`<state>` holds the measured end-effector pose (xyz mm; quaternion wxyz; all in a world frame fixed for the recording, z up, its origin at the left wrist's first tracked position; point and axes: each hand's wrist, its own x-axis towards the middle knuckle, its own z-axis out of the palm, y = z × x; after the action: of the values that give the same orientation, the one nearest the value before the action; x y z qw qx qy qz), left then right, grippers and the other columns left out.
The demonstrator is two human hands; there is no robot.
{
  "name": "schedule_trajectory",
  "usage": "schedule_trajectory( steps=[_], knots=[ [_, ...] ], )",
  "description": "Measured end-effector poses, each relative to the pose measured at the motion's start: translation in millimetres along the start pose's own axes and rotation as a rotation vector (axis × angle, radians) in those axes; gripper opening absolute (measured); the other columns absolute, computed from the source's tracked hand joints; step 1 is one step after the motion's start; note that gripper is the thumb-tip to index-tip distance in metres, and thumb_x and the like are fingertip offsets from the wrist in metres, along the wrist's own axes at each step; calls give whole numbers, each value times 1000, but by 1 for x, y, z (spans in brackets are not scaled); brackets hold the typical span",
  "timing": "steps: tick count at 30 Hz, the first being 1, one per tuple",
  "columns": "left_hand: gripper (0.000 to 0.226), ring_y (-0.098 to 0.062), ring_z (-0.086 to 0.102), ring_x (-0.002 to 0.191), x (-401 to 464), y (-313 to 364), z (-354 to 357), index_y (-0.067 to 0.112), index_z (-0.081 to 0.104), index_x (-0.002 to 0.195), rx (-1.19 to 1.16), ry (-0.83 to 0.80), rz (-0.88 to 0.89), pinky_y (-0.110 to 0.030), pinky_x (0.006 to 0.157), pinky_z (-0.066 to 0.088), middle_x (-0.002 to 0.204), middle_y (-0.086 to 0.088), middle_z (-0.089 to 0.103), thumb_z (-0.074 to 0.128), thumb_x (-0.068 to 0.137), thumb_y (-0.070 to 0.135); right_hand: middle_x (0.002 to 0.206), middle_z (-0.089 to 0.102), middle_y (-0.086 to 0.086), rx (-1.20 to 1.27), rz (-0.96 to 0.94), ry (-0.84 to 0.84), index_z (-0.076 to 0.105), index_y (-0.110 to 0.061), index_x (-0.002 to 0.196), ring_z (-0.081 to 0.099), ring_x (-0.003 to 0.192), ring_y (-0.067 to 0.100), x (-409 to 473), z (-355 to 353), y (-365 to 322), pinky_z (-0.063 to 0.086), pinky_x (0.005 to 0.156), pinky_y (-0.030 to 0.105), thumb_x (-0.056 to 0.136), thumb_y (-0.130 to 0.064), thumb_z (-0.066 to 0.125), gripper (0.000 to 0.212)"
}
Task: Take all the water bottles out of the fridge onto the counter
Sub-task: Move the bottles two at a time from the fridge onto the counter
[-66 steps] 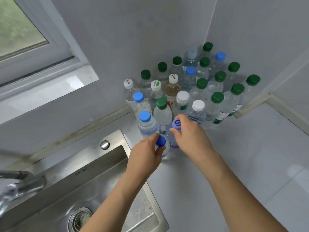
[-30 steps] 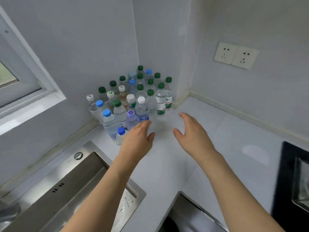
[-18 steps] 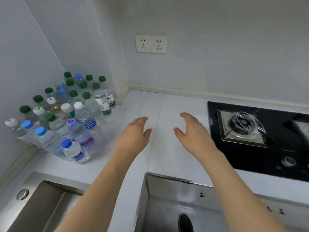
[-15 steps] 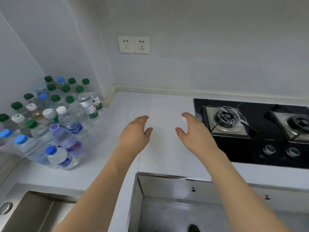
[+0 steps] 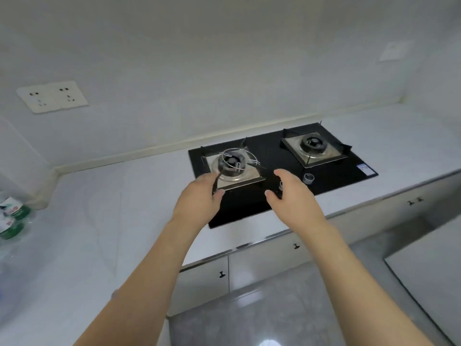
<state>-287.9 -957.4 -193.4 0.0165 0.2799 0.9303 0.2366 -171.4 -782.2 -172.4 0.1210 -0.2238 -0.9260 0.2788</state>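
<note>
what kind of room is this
Most likely a home kitchen: a black glass two-burner gas hob is set into a white stone counter, with white cabinet doors below and a white double wall socket above.

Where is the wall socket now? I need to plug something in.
In the head view, the wall socket sits upper left on the wall, above the counter, left of the gas hob.

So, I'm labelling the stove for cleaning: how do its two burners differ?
The left burner carries a thin wire ring stand; the right burner has none. The left burner sits nearer the counter's front edge, partly behind the left hand; the right burner sits farther back, unobstructed. Both have square steel trays set in the black hob.
</note>
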Motion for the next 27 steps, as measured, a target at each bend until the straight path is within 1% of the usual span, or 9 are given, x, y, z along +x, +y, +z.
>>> schedule_trajectory(
  steps=[2, 6, 8, 13, 16, 20, 22, 25, 27],
  knots=[
    [47, -24, 52, 125, 4, 33, 14, 17, 45, 142, -7, -11, 39, -32, 99, 42, 141, -5, 53, 54, 98, 31, 136, 53, 4, -9, 37, 27, 41, -14, 142, 52, 121, 19, -7, -20, 28, 42, 95, 29, 94, -26, 58, 53],
    [48, -21, 50, 127, 11, 121, 55, 18, 44, 143, 6, -74, 179, -32, 100, 40, 142, -3, 51, 54, 98, 32, 147, 43, 4, -14, 148, 103, 37, -12, 145, 40, 135, 19, -34, -77, 104, 34, 106, 29, 96, -26, 56, 55],
    [48, -21, 51, 125, 12, 156, 72, 17, 44, 142, 15, -104, 235, -32, 99, 41, 141, -4, 52, 54, 98, 32, 149, 41, 4, -10, 196, 126, 36, -13, 146, 37, 136, 19, -45, -96, 133, 32, 107, 29, 96, -26, 54, 55],
    [50, -18, 49, 129, 8, 239, 118, 19, 42, 145, 5, -163, 352, -33, 104, 40, 145, 0, 49, 53, 98, 33, 146, 44, 7, -16, 282, 187, 36, -12, 145, 42, 131, 21, -78, -142, 201, 35, 99, 27, 96, -25, 52, 53],
    [50, -20, 49, 129, 1, 290, 145, 19, 42, 145, -1, -190, 415, -35, 103, 40, 146, 0, 48, 53, 98, 33, 142, 47, 10, -37, 351, 228, 39, -11, 143, 44, 128, 24, -100, -171, 243, 36, 98, 29, 96, -24, 53, 51],
    [49, -19, 47, 131, -3, 341, 173, 18, 42, 144, 2, -226, 491, -33, 104, 38, 147, 0, 47, 51, 98, 33, 145, 45, 10, -44, 424, 277, 39, -9, 143, 46, 128, 25, -123, -202, 285, 34, 103, 30, 95, -25, 54, 53],
    [48, -18, 47, 130, -5, 373, 189, 17, 44, 143, 4, -240, 554, -31, 102, 37, 145, -1, 49, 52, 98, 32, 146, 44, 9, -46, 476, 318, 39, -9, 143, 43, 132, 24, -138, -220, 309, 33, 106, 31, 94, -25, 54, 54],
    [45, -19, 49, 127, -8, 411, 205, 15, 47, 140, -25, -247, 621, -28, 97, 37, 140, -2, 53, 53, 98, 29, 145, 45, 8, -46, 528, 358, 39, -10, 143, 41, 133, 23, -154, -239, 335, 34, 106, 32, 94, -25, 54, 54],
    [46, -18, 48, 127, -8, 439, 219, 15, 47, 141, -37, -264, 679, -28, 98, 36, 140, -1, 53, 54, 97, 30, 145, 44, 8, -46, 583, 388, 39, -10, 143, 41, 133, 24, -165, -253, 354, 34, 106, 33, 94, -25, 53, 54]
  ],
)
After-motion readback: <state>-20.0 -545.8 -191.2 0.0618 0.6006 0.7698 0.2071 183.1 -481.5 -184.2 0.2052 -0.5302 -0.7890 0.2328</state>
